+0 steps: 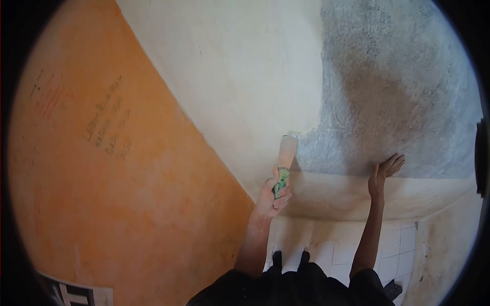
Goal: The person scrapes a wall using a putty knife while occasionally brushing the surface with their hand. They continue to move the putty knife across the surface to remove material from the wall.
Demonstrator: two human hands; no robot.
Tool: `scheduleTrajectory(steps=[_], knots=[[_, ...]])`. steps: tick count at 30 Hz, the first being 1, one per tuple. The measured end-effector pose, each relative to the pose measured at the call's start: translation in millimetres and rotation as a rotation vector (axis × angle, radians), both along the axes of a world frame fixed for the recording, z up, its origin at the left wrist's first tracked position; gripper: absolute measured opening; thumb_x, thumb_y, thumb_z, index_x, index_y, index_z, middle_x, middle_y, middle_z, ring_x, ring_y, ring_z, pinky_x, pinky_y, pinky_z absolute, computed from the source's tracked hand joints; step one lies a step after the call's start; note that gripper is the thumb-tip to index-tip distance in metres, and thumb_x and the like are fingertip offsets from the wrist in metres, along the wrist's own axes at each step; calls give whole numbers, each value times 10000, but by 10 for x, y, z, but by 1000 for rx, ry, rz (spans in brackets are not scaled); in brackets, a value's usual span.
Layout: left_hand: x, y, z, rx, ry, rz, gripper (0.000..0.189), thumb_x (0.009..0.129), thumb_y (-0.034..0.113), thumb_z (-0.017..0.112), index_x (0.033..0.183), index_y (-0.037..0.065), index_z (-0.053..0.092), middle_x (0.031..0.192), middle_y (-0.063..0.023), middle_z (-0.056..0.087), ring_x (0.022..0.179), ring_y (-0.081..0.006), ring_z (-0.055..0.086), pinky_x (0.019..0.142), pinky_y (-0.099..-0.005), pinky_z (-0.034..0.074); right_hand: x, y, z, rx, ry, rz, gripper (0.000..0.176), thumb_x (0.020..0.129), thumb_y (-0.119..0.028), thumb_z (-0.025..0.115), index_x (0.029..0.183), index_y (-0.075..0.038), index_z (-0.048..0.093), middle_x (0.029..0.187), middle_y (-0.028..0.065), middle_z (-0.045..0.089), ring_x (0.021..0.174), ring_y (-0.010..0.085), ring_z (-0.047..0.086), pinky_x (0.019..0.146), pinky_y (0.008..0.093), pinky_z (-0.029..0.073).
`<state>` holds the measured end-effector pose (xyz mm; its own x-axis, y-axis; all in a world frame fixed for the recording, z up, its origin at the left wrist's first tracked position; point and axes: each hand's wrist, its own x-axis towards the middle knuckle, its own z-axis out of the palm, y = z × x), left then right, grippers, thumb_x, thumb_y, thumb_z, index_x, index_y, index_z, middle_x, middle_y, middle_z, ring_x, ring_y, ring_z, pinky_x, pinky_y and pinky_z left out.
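Observation:
My left hand [274,198] is closed around the green patterned handle of a scraper [288,150]. Its wide flat blade points up and meets the white wall [245,66] at the lower left edge of a rough grey patch [439,102]. Farther right, my right hand [389,169] is stretched out with nothing in it, its fingers lying against the lower part of the grey patch. The patch has an uneven border with the white paint, and a brownish shadow falls across its middle.
An orange wall [153,194] with handwriting meets the white wall on the left. Below are white floor tiles [390,242] and my feet [277,259]. A stained pale wall [446,245] stands at lower right. A black-and-white object [76,295] shows at bottom left.

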<state>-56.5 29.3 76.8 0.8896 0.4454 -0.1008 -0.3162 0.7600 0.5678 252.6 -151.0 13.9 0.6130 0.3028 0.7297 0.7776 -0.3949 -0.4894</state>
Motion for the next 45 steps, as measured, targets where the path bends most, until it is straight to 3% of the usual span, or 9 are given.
scheduleTrajectory(steps=[5, 10, 14, 19, 23, 25, 31, 43, 45], knots=[[-49, -2, 185, 271, 216, 66, 492, 974, 520, 376, 823, 74, 519, 571, 22, 420, 344, -50, 293, 296, -199, 204, -73, 7, -27, -18, -32, -24, 818, 983, -471, 343, 1455, 48, -77, 1502, 301, -158, 1396, 438, -158, 1101, 538, -92], [54, -5, 200, 234, 224, 26, 475, 968, 521, 401, 813, 86, 512, 564, 39, 407, 356, -36, 297, 307, -191, 211, 17, 10, 8, -13, -29, -30, 818, 983, -465, 354, 1453, 54, -70, 1500, 303, -164, 1393, 435, -174, 1101, 533, -94], [371, -134, 647, 468, 231, -19, 431, 983, 485, 397, 834, 97, 511, 570, 53, 409, 362, -30, 302, 307, -185, 215, -76, 17, 34, -32, 17, -22, 833, 979, -472, 363, 1452, 55, -75, 1497, 299, -187, 1390, 431, -188, 1098, 533, -103], [-131, 2, -49, 171, 190, 23, 466, 970, 519, 388, 829, 92, 512, 555, 29, 397, 349, -50, 290, 301, -205, 202, -43, -57, 12, -66, 3, 13, 867, 968, -493, 369, 1443, 70, -89, 1488, 313, -192, 1377, 443, -219, 1086, 544, -131], [-27, 75, 109, 91, 155, -76, 462, 973, 514, 381, 853, 88, 513, 570, 25, 411, 348, -54, 289, 298, -204, 201, 17, -88, -65, -103, -21, 34, 872, 969, -519, 330, 1441, 60, -120, 1490, 290, -220, 1374, 429, -243, 1080, 538, -157], [267, 9, 391, 244, 145, -90, 462, 977, 503, 374, 854, 81, 517, 572, 22, 420, 346, -58, 297, 287, -204, 206, -5, -107, -73, -103, 4, 56, 883, 964, -515, 346, 1436, 73, -114, 1481, 312, -215, 1366, 445, -249, 1072, 556, -160], [-63, 84, -135, 71, 111, -58, 500, 976, 521, 352, 856, 64, 514, 575, 14, 416, 349, -68, 300, 292, -204, 223, 160, -202, -200, -149, -8, 91, 925, 942, -520, 387, 1429, 89, -111, 1465, 343, -215, 1349, 472, -266, 1057, 580, -172], [-15, 88, 124, 87, 139, -76, 513, 983, 517, 328, 857, 55, 513, 558, 22, 393, 349, -60, 300, 294, -196, 214, 170, -209, -184, -156, -43, 115, 927, 931, -512, 403, 1440, 64, -114, 1462, 340, -230, 1342, 478, -277, 1056, 587, -169], [371, -16, 547, 205, 150, -64, 508, 984, 513, 332, 851, 57, 513, 551, 24, 388, 350, -59, 301, 296, -194, 215, 82, -178, -207, -173, -23, 117, 922, 931, -507, 403, 1441, 62, -112, 1463, 338, -229, 1343, 476, -277, 1057, 585, -170]])
